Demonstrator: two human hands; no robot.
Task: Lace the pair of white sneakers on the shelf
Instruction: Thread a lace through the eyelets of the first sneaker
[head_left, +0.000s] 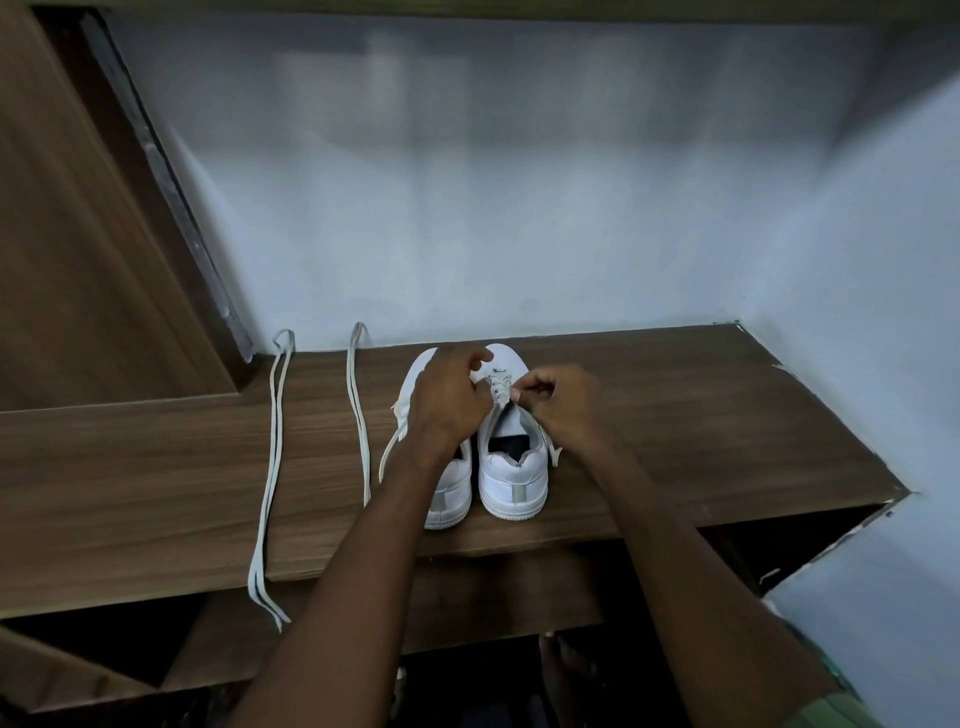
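Note:
Two white sneakers stand side by side on the wooden shelf (675, 415), heels toward me. The right sneaker (511, 478) has a white lace (500, 387) threaded through its front eyelets. My right hand (561, 402) pinches that lace at the shoe's right eyelet row. My left hand (449, 395) lies over the left sneaker (449, 499) and grips the lace's other side at the right shoe's tongue. Loose lace ends trail beside both shoes. Most of the left sneaker is hidden by my left hand and forearm.
Two loose white laces lie on the shelf to the left: one folded double (267, 467) hanging over the front edge, another (358, 410) closer to the shoes. A pale wall backs the shelf and a wooden panel (78, 260) rises at left. Dark lower compartments sit below.

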